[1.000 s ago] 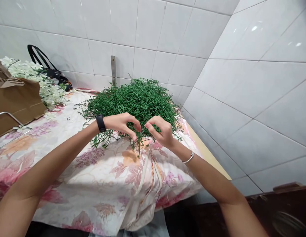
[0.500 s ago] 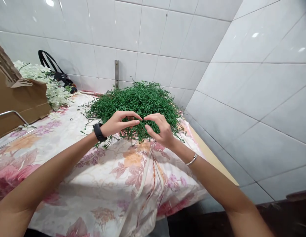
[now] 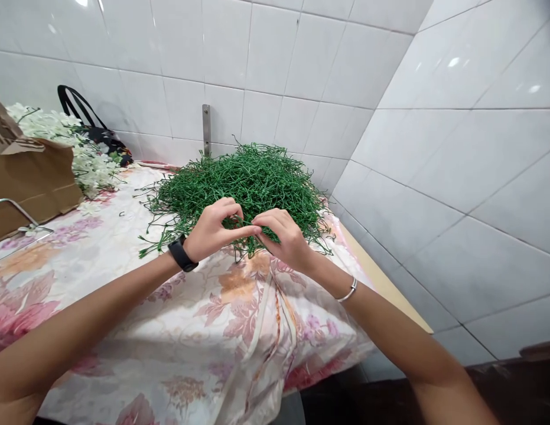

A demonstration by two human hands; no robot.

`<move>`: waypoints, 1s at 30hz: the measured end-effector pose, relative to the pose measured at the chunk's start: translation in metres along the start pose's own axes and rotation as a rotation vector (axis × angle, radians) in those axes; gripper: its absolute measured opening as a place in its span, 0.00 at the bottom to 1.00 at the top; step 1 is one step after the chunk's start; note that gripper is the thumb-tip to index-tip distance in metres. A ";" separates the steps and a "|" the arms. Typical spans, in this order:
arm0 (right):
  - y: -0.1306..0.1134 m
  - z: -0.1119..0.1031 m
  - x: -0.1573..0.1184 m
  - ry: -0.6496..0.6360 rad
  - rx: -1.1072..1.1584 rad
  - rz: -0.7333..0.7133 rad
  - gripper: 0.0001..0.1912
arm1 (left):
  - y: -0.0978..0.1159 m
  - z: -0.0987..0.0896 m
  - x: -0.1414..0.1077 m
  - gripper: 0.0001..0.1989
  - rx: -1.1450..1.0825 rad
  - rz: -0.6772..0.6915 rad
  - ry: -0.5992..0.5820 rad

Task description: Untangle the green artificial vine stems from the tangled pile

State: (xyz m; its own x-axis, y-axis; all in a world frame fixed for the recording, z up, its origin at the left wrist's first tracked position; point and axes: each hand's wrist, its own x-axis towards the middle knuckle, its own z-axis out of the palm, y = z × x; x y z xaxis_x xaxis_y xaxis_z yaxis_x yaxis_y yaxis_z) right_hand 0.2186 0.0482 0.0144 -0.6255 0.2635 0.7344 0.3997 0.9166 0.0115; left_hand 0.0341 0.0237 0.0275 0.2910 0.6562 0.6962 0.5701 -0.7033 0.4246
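Note:
A large heap of thin green artificial stems (image 3: 257, 171) lies on the flower-patterned cloth (image 3: 181, 330). In front of the heap my two hands meet. My left hand (image 3: 215, 230), with a black band on the wrist, has its fingers curled and its thumb stretched out to the right fingertips. My right hand (image 3: 286, 239), with a silver bangle on the wrist, is closed in a pinch. A thin green stem (image 3: 246, 223) seems to run between the fingers of both hands; its ends are hidden by them and blend with the heap.
A torn cardboard box (image 3: 33, 183) stands at the left, with white artificial flowers (image 3: 91, 162) behind it. A black bag (image 3: 104, 139) leans by the tiled wall (image 3: 275, 53). A metal wire frame (image 3: 18, 206) sits before the box. A metal strip (image 3: 206, 130) is behind the heap.
My fingers have come together: the left fingers have curled in, and the left thumb now touches the right fingertips. The right hand has closed into a pinch. The view has shifted slightly.

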 end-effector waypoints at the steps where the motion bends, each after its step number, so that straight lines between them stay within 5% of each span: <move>1: 0.000 0.000 0.000 -0.013 -0.002 -0.002 0.04 | 0.000 0.000 0.000 0.14 -0.009 0.027 0.006; 11: 0.002 0.002 0.000 -0.099 0.055 0.051 0.06 | 0.001 0.005 -0.004 0.03 -0.086 -0.036 -0.220; 18: 0.000 0.004 -0.002 -0.088 0.081 0.091 0.07 | 0.000 0.003 -0.003 0.13 -0.133 -0.084 -0.186; 23: 0.002 0.006 -0.003 -0.084 0.068 0.116 0.06 | -0.004 0.004 -0.001 0.08 -0.057 0.043 -0.276; 30: 0.005 0.009 -0.004 -0.102 -0.036 0.165 0.07 | -0.015 0.016 -0.005 0.08 0.214 0.184 -0.240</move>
State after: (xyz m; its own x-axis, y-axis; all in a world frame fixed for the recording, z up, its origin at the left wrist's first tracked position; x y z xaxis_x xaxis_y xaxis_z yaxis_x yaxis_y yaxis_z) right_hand 0.2174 0.0540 0.0054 -0.6135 0.4399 0.6558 0.5252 0.8475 -0.0773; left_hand 0.0364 0.0354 0.0085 0.5610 0.5875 0.5831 0.6318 -0.7591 0.1570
